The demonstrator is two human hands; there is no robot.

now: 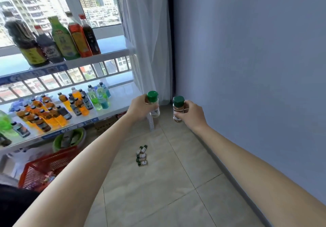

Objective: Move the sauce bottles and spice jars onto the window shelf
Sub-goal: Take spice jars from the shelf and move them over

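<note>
- Left hand (139, 106) is curled round a pale spice jar (153, 106) w/ green cap, held upright in the air; right hand (189, 112) grips a brown spice jar (177, 110) the same way
- Both jars look small, light and stiff, prob. smooth plastic or glass; best hold is round the body under the cap, not by the cap, which may turn
- Sauce bottles (67, 38) stand already on the window shelf (112, 47); free place is at its right end
- More jars (142, 156) lie on the floor (176, 182)
</note>
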